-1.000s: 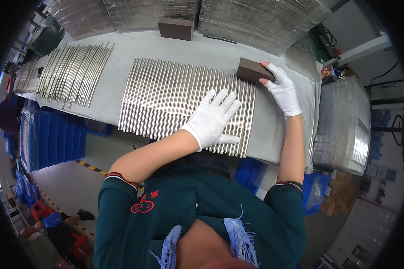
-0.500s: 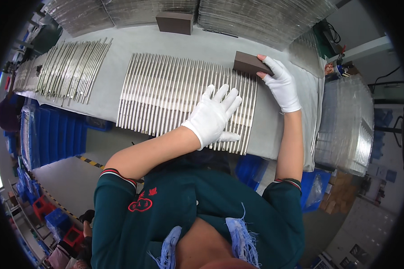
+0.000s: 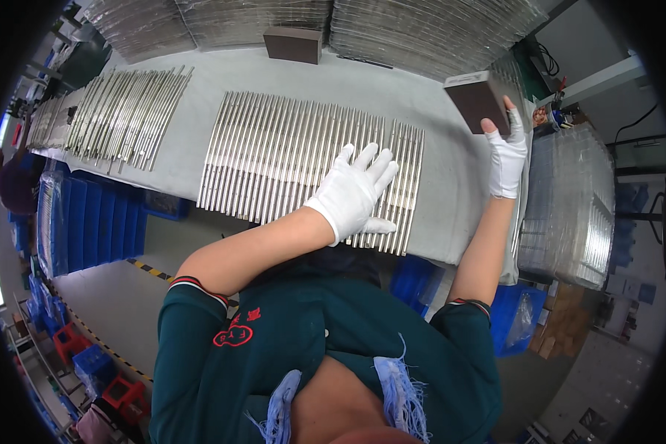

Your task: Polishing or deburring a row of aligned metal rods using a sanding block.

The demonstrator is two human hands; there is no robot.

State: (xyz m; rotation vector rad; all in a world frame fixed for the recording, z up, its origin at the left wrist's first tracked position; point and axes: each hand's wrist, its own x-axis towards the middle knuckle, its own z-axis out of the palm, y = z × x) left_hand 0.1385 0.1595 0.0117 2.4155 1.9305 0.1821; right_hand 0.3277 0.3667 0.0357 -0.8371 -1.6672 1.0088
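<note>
A row of thin silver metal rods (image 3: 255, 148) lies side by side on the grey-covered table. My left hand (image 3: 354, 189), in a white glove with its fingers spread, rests flat on the rods toward their right part. To the right of the row, my right hand (image 3: 506, 159) is raised above the table edge, in a white glove that leaves the thumb and a fingertip bare. It grips a dark brown sanding block (image 3: 472, 105), tilted, with one pale narrow side showing. The block is apart from the rods.
A second brown block (image 3: 293, 46) stands at the back of the table. More rods (image 3: 126, 118) lie in a bunch at the far left. Stacked clear plastic trays (image 3: 429, 33) line the back, and a wrapped stack (image 3: 566, 203) stands on the right. Blue crates (image 3: 100, 222) sit below left.
My right hand has lifted the sanding block off the right end of the rods and carried it right and up, turning it. My left hand has stayed spread on the rods.
</note>
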